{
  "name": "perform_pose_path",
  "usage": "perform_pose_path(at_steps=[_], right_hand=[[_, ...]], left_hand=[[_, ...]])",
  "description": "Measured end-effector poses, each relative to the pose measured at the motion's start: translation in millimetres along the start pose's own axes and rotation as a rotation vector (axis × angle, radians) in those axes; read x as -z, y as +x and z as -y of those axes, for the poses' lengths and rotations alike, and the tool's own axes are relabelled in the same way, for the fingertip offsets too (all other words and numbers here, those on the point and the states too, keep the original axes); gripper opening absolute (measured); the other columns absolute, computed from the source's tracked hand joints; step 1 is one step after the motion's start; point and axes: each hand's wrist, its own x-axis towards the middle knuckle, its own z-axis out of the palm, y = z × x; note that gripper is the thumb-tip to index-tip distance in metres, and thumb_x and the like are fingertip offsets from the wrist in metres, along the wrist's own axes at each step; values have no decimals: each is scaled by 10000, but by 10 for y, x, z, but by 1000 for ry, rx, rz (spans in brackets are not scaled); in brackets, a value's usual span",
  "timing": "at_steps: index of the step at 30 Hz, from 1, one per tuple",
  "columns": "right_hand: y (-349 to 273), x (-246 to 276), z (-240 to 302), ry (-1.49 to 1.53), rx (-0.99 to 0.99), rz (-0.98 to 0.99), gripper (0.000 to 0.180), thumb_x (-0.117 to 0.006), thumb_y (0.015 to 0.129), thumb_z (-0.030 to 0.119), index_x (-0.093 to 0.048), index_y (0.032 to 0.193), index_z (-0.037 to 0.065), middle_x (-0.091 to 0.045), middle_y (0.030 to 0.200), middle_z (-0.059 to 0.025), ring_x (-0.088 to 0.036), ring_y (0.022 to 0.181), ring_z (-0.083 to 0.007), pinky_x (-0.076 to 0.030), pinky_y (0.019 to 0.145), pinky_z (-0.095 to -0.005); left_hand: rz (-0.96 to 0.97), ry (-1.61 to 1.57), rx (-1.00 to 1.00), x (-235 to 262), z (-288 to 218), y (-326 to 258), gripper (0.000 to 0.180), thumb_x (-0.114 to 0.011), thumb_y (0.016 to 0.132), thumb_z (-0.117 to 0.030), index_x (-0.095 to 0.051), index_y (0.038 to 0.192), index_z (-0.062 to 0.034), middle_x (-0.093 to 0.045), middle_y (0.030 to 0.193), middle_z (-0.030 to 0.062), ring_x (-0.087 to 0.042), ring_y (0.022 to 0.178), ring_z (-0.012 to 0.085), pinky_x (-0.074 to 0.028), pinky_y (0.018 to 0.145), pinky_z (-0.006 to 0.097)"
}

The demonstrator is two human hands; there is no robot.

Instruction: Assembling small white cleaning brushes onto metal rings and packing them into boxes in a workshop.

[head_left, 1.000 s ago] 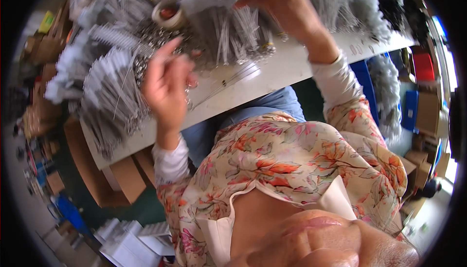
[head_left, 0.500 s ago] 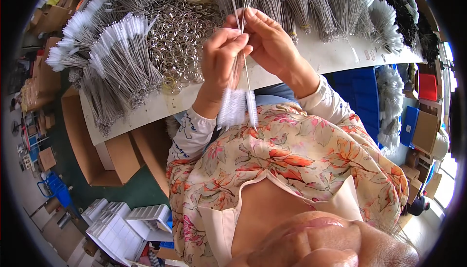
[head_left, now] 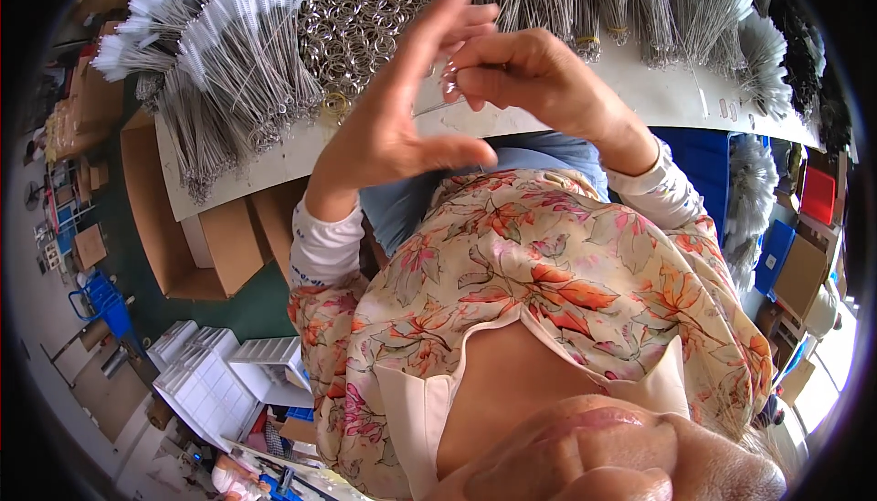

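"Metal, judging by the glint: a small shiny piece sits at the fingertips of the right grip, over the white surface as the camera sees it."

"Can you make out its shape?"

"Not fully, since the fingers hide most of it. It could be a ring like those in the heap of rings beyond the hands, but I can't be sure."

"How does each grip stand?"

"The right one is pinched narrow on that piece, thumb against forefinger. The left grip is spread wide, fingers stretched away from the body and thumb well apart from them, with nothing showing in it. Its fingers are just beside the right fingertips; whether they touch, I can't tell."

"And how would the piece handle?"

"Light and stiff, I'd expect, not fragile, but smooth and small enough to slip. Its edge is the place to take hold, between the pads of thumb and forefinger."

"What about the wire brushes?"

"They lie bunched on the surface, to the left of the heap. I'd guess they're light too: springy thin stems that might bend, and soft white bristles that would crush. Better to hold them by the stem. More bundles of wire stems lie beyond the right grip and off to its right."
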Motion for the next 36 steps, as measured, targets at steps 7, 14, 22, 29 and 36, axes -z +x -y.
perform_pose_path(at_steps=[7,14,22,29,36], right_hand=[[-115,46,118,151,-224,118,211,-588,903,218,-621,902,9,-590,690,8,-511,617,-38,-405,566,-187],[-436,176,-157,319,-498,344,239,-601,890,253,-644,881,17,-624,709,-2,-508,546,-37,-387,481,-178],[-1255,731,-693,-1628,-280,-151,135,-563,782,22,-665,855,68,-646,787,-99,-625,719,-304,-482,592,-386],[-241,-286,-518,-613,138,-237,109,-652,799,195,-671,839,97,-639,875,-39,-633,709,-258,-507,621,-345],[155,-319,-406,-446,215,-87,95,-632,810,67,-660,900,55,-628,849,-75,-606,669,-213,-475,589,-294]], left_hand=[[-203,295,-65,-89,52,-229,244,-732,747,-157,-630,949,-63,-622,888,59,-618,792,171,-488,661,281],[-197,426,-301,-522,253,-430,206,-746,710,-158,-648,882,-101,-601,848,35,-525,699,180,-453,603,293],[-408,854,353,-128,690,-973,176,-676,818,-146,-620,949,-43,-551,625,31,-479,497,105,-394,469,257],[-576,-29,426,-114,592,-876,65,-597,859,-29,-540,843,-2,-641,873,98,-632,708,124,-550,629,269],[-337,169,258,314,158,-653,177,-582,844,38,-618,1016,19,-632,1032,115,-617,785,107,-526,681,220]])
